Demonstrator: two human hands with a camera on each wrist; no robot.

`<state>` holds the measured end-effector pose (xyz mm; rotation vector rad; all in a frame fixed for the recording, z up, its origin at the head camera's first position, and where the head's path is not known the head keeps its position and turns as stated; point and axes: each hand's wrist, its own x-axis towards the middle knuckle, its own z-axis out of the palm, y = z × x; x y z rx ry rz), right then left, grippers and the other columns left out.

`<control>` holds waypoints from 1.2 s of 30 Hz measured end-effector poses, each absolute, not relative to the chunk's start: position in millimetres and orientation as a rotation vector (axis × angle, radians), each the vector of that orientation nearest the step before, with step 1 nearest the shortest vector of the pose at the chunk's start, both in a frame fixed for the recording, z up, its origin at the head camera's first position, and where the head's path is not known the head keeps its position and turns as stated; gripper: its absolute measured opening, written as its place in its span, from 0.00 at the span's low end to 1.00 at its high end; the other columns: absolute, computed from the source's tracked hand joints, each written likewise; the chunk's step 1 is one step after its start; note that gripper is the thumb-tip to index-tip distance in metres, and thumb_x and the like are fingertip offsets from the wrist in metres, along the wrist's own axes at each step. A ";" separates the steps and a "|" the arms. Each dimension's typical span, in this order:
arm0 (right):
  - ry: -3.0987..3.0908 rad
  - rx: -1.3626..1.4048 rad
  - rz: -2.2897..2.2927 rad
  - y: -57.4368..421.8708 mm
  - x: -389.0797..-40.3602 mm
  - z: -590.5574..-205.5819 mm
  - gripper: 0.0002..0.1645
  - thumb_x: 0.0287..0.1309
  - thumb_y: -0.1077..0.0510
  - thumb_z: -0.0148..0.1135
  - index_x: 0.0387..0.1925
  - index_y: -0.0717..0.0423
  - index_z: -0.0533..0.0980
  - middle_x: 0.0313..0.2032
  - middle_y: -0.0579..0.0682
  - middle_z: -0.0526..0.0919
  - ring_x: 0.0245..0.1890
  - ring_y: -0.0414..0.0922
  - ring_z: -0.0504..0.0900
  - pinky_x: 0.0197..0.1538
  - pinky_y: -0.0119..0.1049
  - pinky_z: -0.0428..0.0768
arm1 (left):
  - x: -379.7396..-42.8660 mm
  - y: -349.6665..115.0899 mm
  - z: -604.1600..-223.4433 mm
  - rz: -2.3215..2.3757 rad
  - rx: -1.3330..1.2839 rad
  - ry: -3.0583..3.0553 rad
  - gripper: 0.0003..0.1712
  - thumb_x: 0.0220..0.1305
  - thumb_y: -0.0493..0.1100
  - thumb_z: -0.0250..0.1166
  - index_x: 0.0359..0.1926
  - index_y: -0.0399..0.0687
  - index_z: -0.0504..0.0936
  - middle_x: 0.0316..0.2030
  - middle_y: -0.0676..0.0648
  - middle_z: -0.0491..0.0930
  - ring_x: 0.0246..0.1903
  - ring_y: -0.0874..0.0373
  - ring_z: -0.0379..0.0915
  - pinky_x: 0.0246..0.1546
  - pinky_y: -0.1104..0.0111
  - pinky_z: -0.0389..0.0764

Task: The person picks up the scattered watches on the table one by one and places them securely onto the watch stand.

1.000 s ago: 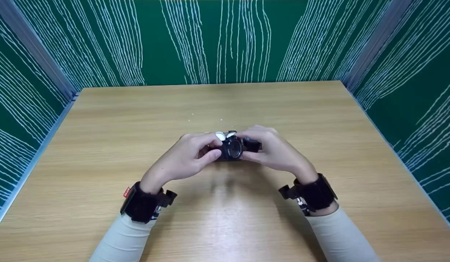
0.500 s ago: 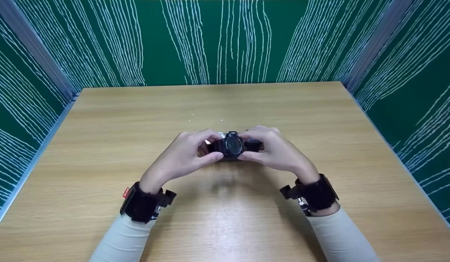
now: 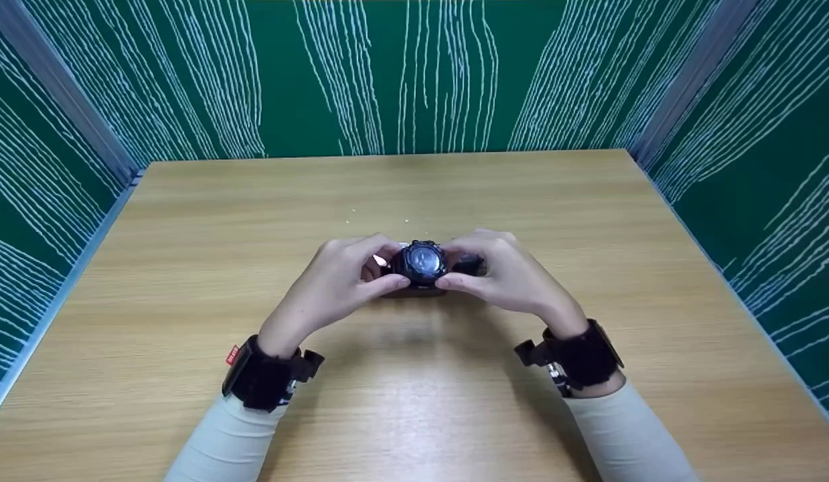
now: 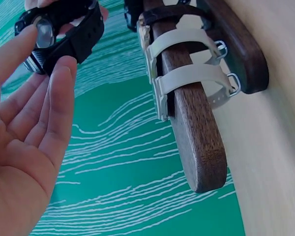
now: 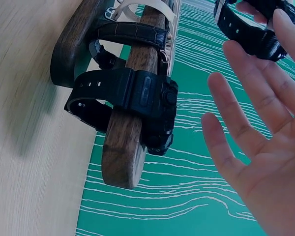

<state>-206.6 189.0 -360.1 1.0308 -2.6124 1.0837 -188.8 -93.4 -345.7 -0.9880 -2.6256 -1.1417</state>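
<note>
A black sports wristwatch [image 3: 425, 262] is held between both hands, its round face turned up toward the head camera. My left hand [image 3: 344, 278] pinches its left side with thumb and fingers. The right hand [image 3: 496, 273] grips its other side the same way. In the left wrist view, the strap [image 4: 83, 42] curves in a loop below the case. Behind it stands a dark wooden watch stand [image 4: 199, 132], carrying white-strapped watches [image 4: 191, 76]. At the stand's other end, the right wrist view shows a chunky black watch [image 5: 147, 93] beside a dark leather-strapped watch [image 5: 132, 33].
The stand rests on a light wood table [image 3: 414, 402], largely hidden by the hands in the head view. Small white specks [image 3: 406, 221] lie beyond it. Green panels [image 3: 307, 80] with pale wavy lines enclose the table's back and sides.
The held black watch has shifted slightly left and its face has tipped further upward. White watch faces visible above it earlier are now mostly covered. Both hands keep their grip.
</note>
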 end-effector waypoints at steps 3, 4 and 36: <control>-2.614 1.011 1.080 188.6 -206.5 -359.4 0.25 0.60 0.47 0.79 0.55 0.55 0.87 0.46 0.47 0.91 0.49 0.44 0.84 0.52 0.44 0.83 | -189.3 -93.4 -346.2 -1.133 -0.986 -2.621 0.17 0.67 0.46 0.76 0.53 0.45 0.86 0.45 0.48 0.90 0.32 0.63 0.84 0.35 0.71 0.86; -2.617 1.005 1.081 188.6 -206.5 -359.3 0.25 0.60 0.47 0.79 0.55 0.54 0.87 0.46 0.47 0.91 0.49 0.43 0.84 0.52 0.44 0.83 | -189.5 -93.3 -346.3 -1.140 -0.986 -2.623 0.17 0.67 0.46 0.76 0.53 0.45 0.86 0.45 0.48 0.90 0.32 0.63 0.84 0.35 0.72 0.86; -2.676 0.952 1.111 190.8 -206.1 -357.8 0.26 0.68 0.43 0.73 0.59 0.53 0.85 0.53 0.49 0.90 0.57 0.46 0.85 0.62 0.51 0.81 | -189.3 -96.9 -344.1 -1.139 -0.886 -2.681 0.16 0.68 0.49 0.76 0.48 0.43 0.88 0.38 0.49 0.91 0.34 0.63 0.87 0.39 0.71 0.87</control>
